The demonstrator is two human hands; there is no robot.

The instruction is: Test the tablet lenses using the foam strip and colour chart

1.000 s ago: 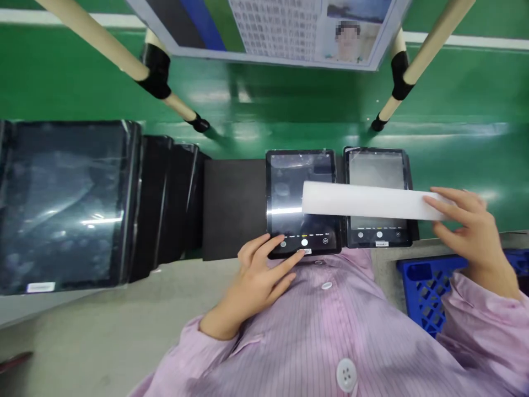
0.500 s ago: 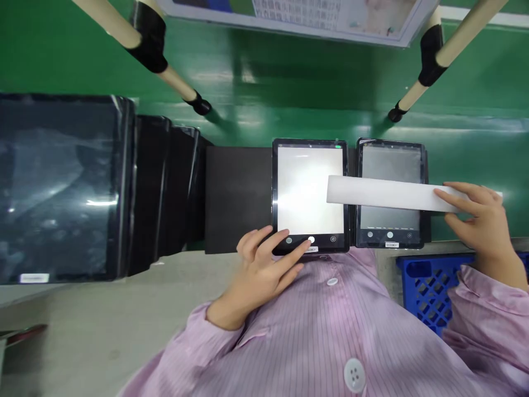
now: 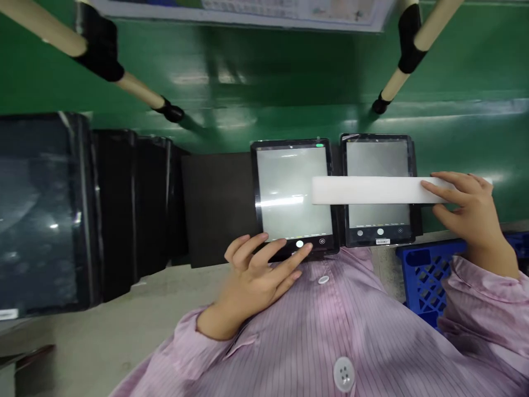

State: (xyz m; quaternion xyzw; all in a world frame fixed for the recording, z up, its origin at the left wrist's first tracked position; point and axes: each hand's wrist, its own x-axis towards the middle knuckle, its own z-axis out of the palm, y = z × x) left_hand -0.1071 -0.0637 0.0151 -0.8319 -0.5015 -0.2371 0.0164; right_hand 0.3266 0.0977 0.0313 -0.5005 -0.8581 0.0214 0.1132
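white strip [image 3: 366, 190]: pinched by right hand [image 3: 467, 207], hides tablets' [image 3: 293, 193] middles | left hand [image 3: 258, 273] loose, fingertip on screen edge

A glossy green surface [image 3: 264, 94] fills the far side, throwing back pale streaks of overhead light. Two cream tubes [image 3: 136, 91] with black joints slant down onto it, one at each side, below the edge of a printed board [image 3: 248, 11] overhead. Nearer, a grey worktop [image 3: 124, 325] runs across, and a blue lattice crate [image 3: 425, 281] sits at its right end.
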